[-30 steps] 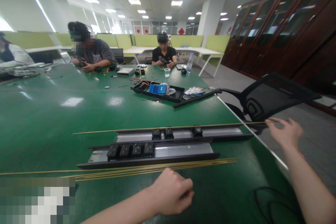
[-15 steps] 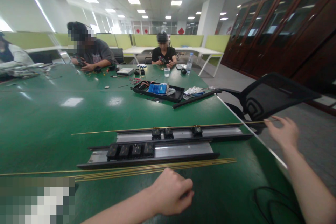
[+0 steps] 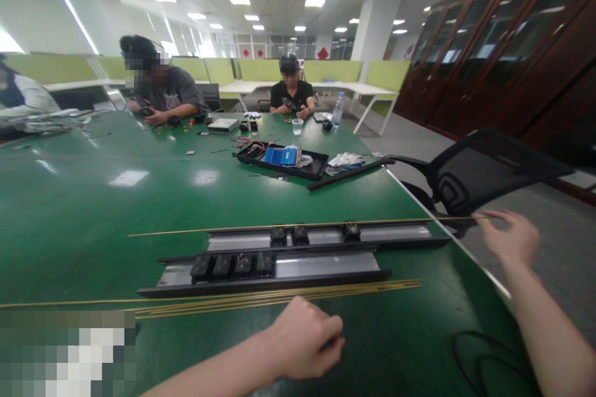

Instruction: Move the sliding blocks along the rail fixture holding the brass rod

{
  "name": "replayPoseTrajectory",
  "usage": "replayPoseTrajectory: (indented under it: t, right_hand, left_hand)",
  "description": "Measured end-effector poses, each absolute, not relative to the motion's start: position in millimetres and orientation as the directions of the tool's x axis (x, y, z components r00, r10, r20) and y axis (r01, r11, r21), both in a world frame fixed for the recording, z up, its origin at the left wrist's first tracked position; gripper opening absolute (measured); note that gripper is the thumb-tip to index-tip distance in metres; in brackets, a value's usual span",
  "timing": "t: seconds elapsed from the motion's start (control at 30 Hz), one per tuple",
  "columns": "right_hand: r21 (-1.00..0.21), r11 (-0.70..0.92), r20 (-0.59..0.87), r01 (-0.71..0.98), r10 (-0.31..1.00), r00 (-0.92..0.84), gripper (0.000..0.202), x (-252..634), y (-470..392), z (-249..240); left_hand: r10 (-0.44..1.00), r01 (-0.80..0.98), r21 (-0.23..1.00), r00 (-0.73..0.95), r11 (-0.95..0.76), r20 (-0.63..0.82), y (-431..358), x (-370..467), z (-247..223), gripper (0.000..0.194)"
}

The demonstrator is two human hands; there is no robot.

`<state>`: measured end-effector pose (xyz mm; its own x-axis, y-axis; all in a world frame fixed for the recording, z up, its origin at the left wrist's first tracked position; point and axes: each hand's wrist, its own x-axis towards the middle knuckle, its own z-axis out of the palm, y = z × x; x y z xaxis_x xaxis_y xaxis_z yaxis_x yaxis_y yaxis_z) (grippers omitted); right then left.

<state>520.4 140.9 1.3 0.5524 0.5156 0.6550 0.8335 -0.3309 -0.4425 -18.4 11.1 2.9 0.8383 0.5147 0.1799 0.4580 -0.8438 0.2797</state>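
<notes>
Between the thumb and finger of my right hand (image 3: 514, 236) is the right end of a long thin brass-coloured rod (image 3: 242, 228). This rod stretches leftward along the back edge of the rear black-edged metal rail (image 3: 321, 237). Black blocks (image 3: 300, 234) sit in that rail. The nearer rail (image 3: 326, 263) carries several black blocks (image 3: 243, 264) side by side toward its left. In front of it lies a loose bunch of similar rods (image 3: 326, 292). My left hand (image 3: 310, 341) is a loose fist just below them, with no object visible in it.
A black tray (image 3: 319, 167) with a blue finned part stands farther back, beside white gloves (image 3: 344, 162) and a black bar (image 3: 349, 175). A mesh chair (image 3: 493, 167) is off the table's right edge. A black cable (image 3: 484, 338) lies at lower right. People sit across the table.
My right hand has shifted slightly to the right, its fingers still at the rod's end. The rod and my left hand have hardly moved.
</notes>
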Motion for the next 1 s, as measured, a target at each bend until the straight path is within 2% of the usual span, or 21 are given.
replayPoseTrajectory:
  t: [0.1,0.23,0.33,0.5,0.73,1.0]
  right_hand:
    - [-0.52,-0.307,0.627,0.797,0.497,0.6,0.043,520.2,140.2,0.2]
    - [-0.487,-0.296,0.67,0.822,0.477,0.568,0.045,518.9,138.9,1.0]
    - [-0.476,-0.279,0.682,0.834,0.481,0.551,0.054,517.2,137.8,3.0]
    - [-0.561,-0.346,0.616,0.752,0.433,0.658,0.065,516.0,137.4,3.4]
    - [-0.621,-0.348,0.546,0.702,0.451,0.706,0.055,517.4,137.9,1.0]
    - [-0.577,-0.336,0.59,0.745,0.459,0.664,0.053,523.0,139.3,-2.4]
  left_hand:
    - [0.514,0.458,0.277,0.839,-0.844,0.177,11.3,-18.8,4.2,0.018]
    - [0.513,0.459,0.276,0.841,-0.845,0.172,10.7,-19.0,5.6,0.019]
    - [0.516,0.461,0.278,0.839,-0.843,0.172,10.2,-19.0,6.1,0.019]
    - [0.513,0.455,0.281,0.838,-0.845,0.184,10.5,-19.0,6.8,0.02]
    - [0.51,0.451,0.287,0.841,-0.845,0.182,11.5,-18.6,5.7,0.019]
    - [0.519,0.462,0.29,0.839,-0.838,0.162,10.4,-19.7,3.8,0.019]
